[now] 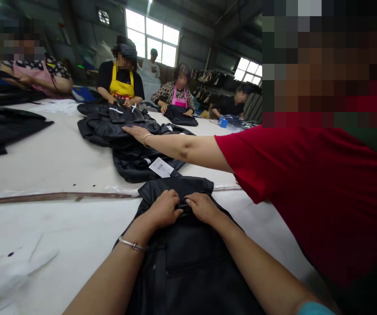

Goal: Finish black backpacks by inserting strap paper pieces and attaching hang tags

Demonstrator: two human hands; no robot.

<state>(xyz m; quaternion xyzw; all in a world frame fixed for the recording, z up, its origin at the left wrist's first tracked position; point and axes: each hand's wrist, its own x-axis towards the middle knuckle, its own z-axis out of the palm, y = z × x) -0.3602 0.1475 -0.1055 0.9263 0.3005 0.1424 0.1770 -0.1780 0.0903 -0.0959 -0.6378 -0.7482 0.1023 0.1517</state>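
Note:
A black bag (pixel 201 267) lies on the white table right in front of me, its top pointing away and a zipper line across its front. Near its upper part, my left hand (pixel 166 209), with a silver bangle on the wrist, is closed on the black material. Close beside it on the right, my right hand (pixel 203 207) also pinches the bag, thumb and fingers together at the same fold. A white tag (pixel 161 168) lies just beyond the bag's top edge.
A person in a red shirt (pixel 293 188) stands close at right, an arm stretched over a pile of black bags (pixel 132 162). Another black bag (pixel 7 127) lies at left on the white table (pixel 60 166). Several people work along the far side.

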